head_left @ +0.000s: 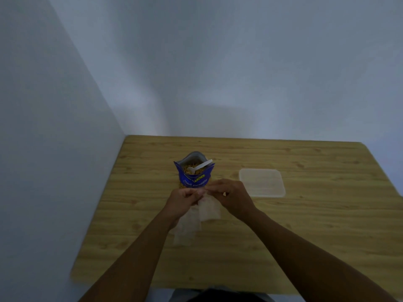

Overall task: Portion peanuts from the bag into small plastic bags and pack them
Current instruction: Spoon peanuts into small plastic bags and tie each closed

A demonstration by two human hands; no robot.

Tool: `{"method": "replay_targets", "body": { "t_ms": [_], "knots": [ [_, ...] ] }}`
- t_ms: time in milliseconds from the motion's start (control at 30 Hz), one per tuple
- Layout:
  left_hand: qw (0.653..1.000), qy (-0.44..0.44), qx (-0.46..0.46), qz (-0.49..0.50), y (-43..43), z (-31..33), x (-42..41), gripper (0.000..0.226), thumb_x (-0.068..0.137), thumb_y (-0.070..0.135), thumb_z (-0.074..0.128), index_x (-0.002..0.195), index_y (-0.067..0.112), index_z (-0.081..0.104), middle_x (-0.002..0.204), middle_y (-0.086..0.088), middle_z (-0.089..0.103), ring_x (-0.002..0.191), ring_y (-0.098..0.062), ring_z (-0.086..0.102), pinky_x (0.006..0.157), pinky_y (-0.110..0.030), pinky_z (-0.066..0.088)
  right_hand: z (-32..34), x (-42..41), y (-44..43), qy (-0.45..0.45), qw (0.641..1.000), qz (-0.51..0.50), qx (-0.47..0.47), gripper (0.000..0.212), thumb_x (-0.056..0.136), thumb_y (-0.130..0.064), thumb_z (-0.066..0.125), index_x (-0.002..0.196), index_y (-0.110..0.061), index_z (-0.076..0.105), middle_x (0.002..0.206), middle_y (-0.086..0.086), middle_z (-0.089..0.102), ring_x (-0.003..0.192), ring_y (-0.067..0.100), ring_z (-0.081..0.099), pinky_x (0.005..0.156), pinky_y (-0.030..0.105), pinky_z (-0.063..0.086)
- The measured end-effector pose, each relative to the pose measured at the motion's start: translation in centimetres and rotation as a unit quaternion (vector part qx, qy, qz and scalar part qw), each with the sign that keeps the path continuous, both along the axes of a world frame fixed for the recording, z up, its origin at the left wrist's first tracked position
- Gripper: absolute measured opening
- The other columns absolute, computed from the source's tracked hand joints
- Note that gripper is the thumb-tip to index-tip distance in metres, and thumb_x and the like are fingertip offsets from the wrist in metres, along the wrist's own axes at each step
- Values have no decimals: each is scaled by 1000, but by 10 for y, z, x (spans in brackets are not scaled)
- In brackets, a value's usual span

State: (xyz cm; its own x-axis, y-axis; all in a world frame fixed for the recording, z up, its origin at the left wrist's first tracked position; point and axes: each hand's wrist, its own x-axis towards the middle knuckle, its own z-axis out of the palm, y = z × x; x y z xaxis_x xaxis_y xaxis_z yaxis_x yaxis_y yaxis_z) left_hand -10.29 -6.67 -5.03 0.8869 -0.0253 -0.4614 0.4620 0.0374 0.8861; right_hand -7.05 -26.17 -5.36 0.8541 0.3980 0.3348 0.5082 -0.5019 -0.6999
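Presently both hands are meeting over one wooden table (283, 236), pinching the top edge of a small clear plastic bag (210, 211). One left hand (185, 200) is gripping that edge from its side with fingers curled tight; one right hand (231, 197) is nipping the same edge narrowly between thumb and fingertips. Two small plastic pieces are hanging or lying below the grip: the bag named above, directly under the pinch, and a second clear bag (185, 229) lower and toward the left wrist; whether this second one is being held cannot be told. Just beyond the grip, one blue peanut bag (194, 175) is standing upright and open, touching or nearly touching the knuckles. One white plastic spoon (199, 167) is resting inside it on the peanuts (187, 168). To the right of the grip, apart from it, one clear plastic lid (261, 182) is lying flat
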Motion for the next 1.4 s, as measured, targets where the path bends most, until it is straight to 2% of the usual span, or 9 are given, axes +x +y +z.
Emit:
{"method": "replay_targets", "body": {
  "t_ms": [67,200,400,600,800,1000,1067,1267,1400],
  "knots": [
    [1000,-3,2,-1,1,-1,1,17,92,14,66,104,6,74,95,-9,76,83,-12,69,74,-21,56,1,0,1,3,1000,-3,0,22,85,-14,77,106,-21,79,97,-3,77,74,1,64,66,7,45],
    [1000,-5,6,-1,1,1,3,13,92,12,66,100,7,75,91,-9,76,78,-10,68,70,-18,55,-1,3,3,6,1000,-6,7,24,86,-17,78,110,-21,77,96,-3,77,71,3,64,64,14,50],
    [1000,-17,7,-3,4,1,5,9,91,14,68,95,13,77,87,-7,76,80,-15,66,76,-25,56,0,6,5,24,999,-13,20,19,84,-16,79,103,-21,79,93,-5,77,71,-6,62,64,7,45],
    [995,-50,83,-31,7,4,6,12,92,15,67,100,16,76,91,-4,77,87,-16,72,78,-26,58,-4,8,7,114,992,-41,30,20,84,-30,80,102,-23,77,92,-11,76,70,4,67,66,25,58],
    [991,-70,109,-16,6,6,6,8,91,15,69,95,15,76,80,0,76,73,-6,67,67,-18,53,1,8,11,117,991,-37,57,10,83,-20,80,92,-24,78,84,-14,74,67,7,66,61,15,51],
    [996,-38,80,-27,8,12,6,33,90,40,67,89,8,77,83,-10,76,80,-26,72,78,-34,58,2,14,10,124,991,-23,47,9,79,-15,82,86,-19,79,83,-8,75,67,12,66,64,25,55],
    [994,-37,94,-35,8,15,8,36,89,43,67,87,8,77,82,-9,76,82,-28,72,81,-37,58,3,16,9,112,993,-11,32,10,76,-14,84,83,-19,79,86,-8,74,69,11,65,64,21,52],
    [991,-52,106,-59,10,19,12,12,90,14,68,89,7,77,84,-13,75,79,-28,71,77,-36,59,3,19,11,45,998,14,-35,11,77,-27,78,86,-21,78,102,-7,64,80,7,61,68,32,56],
    [983,-56,166,-53,14,19,16,14,89,12,67,80,6,76,74,-12,73,66,-16,67,72,-33,58,1,19,8,47,996,44,-68,9,82,-18,76,87,-23,70,110,-8,55,95,9,57,74,32,56]
  ]
}}
